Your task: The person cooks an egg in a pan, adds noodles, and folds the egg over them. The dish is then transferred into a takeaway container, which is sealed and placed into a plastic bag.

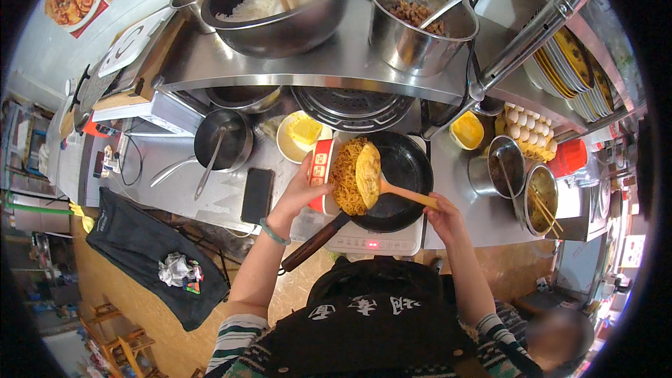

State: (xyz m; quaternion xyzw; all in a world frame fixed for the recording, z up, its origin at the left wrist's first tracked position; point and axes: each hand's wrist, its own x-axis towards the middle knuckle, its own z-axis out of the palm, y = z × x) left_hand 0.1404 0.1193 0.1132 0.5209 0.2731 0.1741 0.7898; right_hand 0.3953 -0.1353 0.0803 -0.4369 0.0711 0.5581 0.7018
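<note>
My left hand [300, 190] grips a red and white paper bowl [321, 160], tilted towards the frying pan. Browned noodles [344, 181] fill the bowl. Between the thumb and fingers of my right hand [446, 219] is the handle of an orange spatula [412, 196]. A folded fried egg [368, 176] lies at the spatula's head, against the noodles; it covers most of the head. Below them, the black frying pan [407, 163] sits on a white induction cooker [375, 244] with lit red digits, its wooden handle pointing towards me.
Left of the bowl are a phone [257, 195], a dark saucepan [223, 139] and a white bowl [285, 139] with yellow contents. To the right stand steel pots [480, 176] and an egg tray [517, 139]. A steel shelf [336, 76] overhangs the back, bearing a rice pot [283, 34].
</note>
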